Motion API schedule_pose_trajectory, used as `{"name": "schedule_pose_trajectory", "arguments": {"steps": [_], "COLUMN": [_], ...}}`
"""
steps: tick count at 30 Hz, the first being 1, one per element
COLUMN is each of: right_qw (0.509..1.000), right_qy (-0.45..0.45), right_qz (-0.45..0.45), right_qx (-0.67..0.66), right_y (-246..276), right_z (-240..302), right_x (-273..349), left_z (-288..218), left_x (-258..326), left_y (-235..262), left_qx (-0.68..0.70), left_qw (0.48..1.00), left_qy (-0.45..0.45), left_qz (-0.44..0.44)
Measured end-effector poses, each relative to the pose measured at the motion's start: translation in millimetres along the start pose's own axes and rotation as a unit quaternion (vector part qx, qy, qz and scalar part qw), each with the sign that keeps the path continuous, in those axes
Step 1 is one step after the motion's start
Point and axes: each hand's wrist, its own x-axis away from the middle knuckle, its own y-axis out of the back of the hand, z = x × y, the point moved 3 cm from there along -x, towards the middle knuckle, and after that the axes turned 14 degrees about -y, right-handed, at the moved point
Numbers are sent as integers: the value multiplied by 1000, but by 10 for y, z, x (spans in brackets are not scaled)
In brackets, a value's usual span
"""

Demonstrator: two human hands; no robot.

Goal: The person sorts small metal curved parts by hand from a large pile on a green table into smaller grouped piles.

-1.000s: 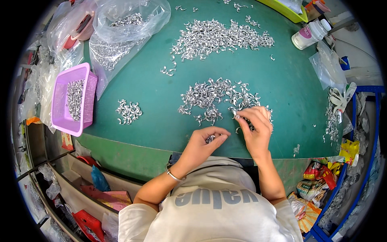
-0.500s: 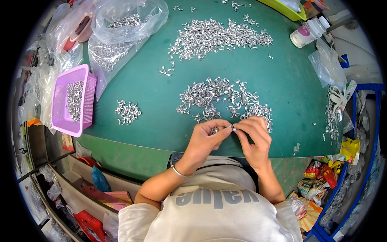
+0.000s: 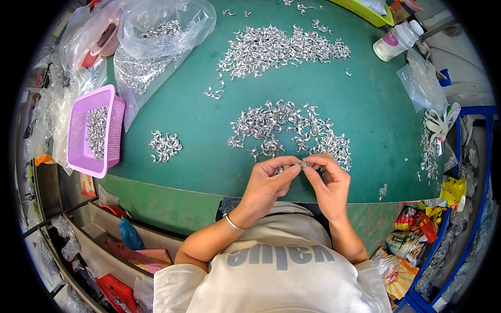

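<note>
My left hand (image 3: 269, 180) and my right hand (image 3: 330, 180) meet above the near edge of the green tabletop (image 3: 209, 125). Between their pinched fingertips is a small curved silver metal piece (image 3: 302, 164), too small to make out fully. More silver pieces (image 3: 278, 170) show inside the curled fingers of my left hand. Just beyond my hands spreads a loose pile of curved metal pieces (image 3: 266, 122). A larger pile (image 3: 276, 49) of similar pieces lies farther back, and a small heap (image 3: 165, 146) sits to the left.
At the left stands a purple basket (image 3: 115, 130) holding metal pieces, beside a clear plastic bag (image 3: 151, 57) of more. A white bottle (image 3: 394, 43) stands at the far right. White gloves (image 3: 437, 125) lie near the right edge, and a yellow-green tray (image 3: 365, 11) is at the back.
The fingers of my right hand have shifted slightly around the small piece, with the thumb closer to the left fingertips. The piles look unchanged.
</note>
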Motion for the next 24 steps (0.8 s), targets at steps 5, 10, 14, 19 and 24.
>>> {"name": "schedule_pose_trajectory", "arguments": {"steps": [5, 10, 14, 19, 24], "right_qw": [998, 995, 992, 994, 997], "right_qy": [50, 96, 116, 104, 60], "right_qz": [-15, -32, -36, -38, -14], "right_qx": [-27, 9, 34, 18, -36], "right_y": [-18, 0, 7, -7, -9], "right_z": [89, 216, 274, 339, 330], "right_x": [-1, 52, 91, 133, 144], "left_z": [2, -20, -29, -28, -70], "left_x": [17, 46, 58, 65, 82], "left_y": [-34, -83, -108, -120, -164], "left_qx": [33, 89, 107, 117, 97], "left_qw": [999, 993, 989, 984, 988], "left_qy": [17, 53, 76, 80, 74], "left_qz": [30, 54, 74, 108, 94]}}
